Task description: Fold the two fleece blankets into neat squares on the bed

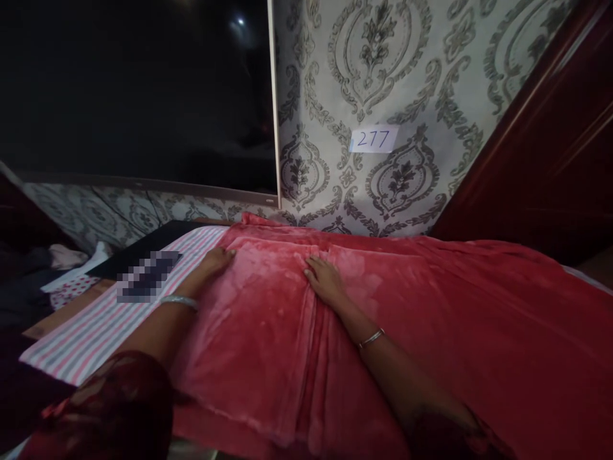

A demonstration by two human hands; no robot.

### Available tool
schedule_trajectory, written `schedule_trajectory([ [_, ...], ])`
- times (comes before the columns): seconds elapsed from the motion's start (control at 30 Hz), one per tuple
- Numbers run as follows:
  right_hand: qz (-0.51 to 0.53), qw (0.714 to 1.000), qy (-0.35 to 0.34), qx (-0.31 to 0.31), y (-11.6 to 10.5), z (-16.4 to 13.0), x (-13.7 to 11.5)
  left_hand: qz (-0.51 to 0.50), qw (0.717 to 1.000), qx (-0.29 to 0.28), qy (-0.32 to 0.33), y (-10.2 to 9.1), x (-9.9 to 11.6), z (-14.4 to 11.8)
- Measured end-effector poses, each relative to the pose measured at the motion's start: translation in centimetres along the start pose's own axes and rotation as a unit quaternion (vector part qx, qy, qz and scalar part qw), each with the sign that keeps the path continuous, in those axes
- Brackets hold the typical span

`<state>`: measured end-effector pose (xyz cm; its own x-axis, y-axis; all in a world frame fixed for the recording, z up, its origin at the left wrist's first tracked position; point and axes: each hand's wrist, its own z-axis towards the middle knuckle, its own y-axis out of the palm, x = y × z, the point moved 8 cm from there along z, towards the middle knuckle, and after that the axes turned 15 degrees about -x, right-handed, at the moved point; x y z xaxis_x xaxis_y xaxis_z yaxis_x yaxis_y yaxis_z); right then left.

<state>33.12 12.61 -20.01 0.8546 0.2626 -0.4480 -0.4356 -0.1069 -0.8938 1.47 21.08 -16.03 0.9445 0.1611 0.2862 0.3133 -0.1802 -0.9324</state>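
Note:
A thick red plush blanket (431, 319) covers most of the bed, with a folded section lying across its near left part. My left hand (215, 260) rests flat at the folded section's left edge, where the blanket meets a pink and white striped sheet (86, 338). My right hand (324, 279) lies palm down on the middle of the fold, fingers spread and pressing into the plush. Neither hand grips anything. Each wrist wears a thin metal bangle.
A dark flat object (148, 276), partly blurred out, lies on the striped sheet at the left. Behind it are a large dark screen (138, 96), patterned wallpaper with a paper label reading 277 (373, 138), and dark red wood (550, 140) at the right.

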Motion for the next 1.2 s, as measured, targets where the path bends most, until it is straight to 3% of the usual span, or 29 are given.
schedule_trajectory([
  [0.1,-0.003,1.000,0.003,-0.004,0.1,0.0,0.0,0.026,0.999,-0.024,-0.007,0.9,-1.3,-2.3],
  [0.23,-0.012,1.000,0.005,-0.001,0.1,0.1,-0.1,0.049,0.999,-0.006,-0.019,2.3,-2.1,-5.1],
  [0.47,-0.020,0.999,0.027,-0.021,-0.8,-0.3,-0.9,0.043,0.999,0.016,-0.021,2.3,-1.9,-6.0],
  [0.6,-0.041,0.998,0.008,-0.040,-0.7,-3.1,-3.3,0.037,0.999,0.009,-0.017,2.2,-2.2,-5.7],
  [0.7,-0.063,0.993,-0.050,-0.081,1.1,-6.0,-5.5,0.026,1.000,0.004,-0.012,2.3,-2.3,-5.5],
  [0.8,-0.074,0.988,-0.069,-0.117,3.0,-8.0,-6.2,0.004,1.000,-0.002,-0.004,2.2,-2.2,-5.4],
  [1.03,-0.072,0.990,-0.073,-0.101,3.2,-8.2,-6.1,-0.113,0.991,-0.058,0.052,1.4,-3.4,-7.6],
  [1.13,-0.060,0.991,-0.080,-0.094,2.9,-8.3,-6.2,-0.268,0.949,-0.156,0.063,2.4,-4.9,-9.2],
  [1.2,-0.052,0.991,-0.082,-0.093,2.8,-8.3,-6.3,-0.351,0.915,-0.192,0.049,2.8,-5.8,-10.2],
])
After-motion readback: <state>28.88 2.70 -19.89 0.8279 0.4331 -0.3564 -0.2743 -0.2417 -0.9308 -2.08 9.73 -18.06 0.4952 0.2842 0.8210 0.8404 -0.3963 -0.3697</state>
